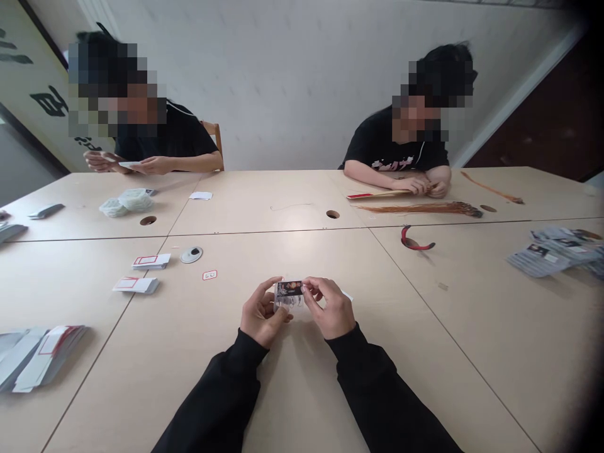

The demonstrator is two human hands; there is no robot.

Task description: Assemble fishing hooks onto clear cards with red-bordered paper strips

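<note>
Between my hands, above the near part of the table, is a small clear packet [289, 290] with a black printed label along its top. Thin curved pieces resembling fish hooks show through the plastic; their exact kind is hard to make out. My left hand [264, 314] is closed on the packet's left side, its thumb at the lower edge. At the upper right corner, the thumb and fingers of my right hand [330, 308] pinch the packet. A bit of something white [348, 294] peeks out beside my right hand, mostly hidden.
Stacks of white cards [50, 355] lie left, with smaller card piles [136, 285] nearer. A red curved object [415, 245] and printed packets [550, 255] are right. Two people sit opposite; one holds a white card [129, 164], the other works near orange-brown strands [425, 209].
</note>
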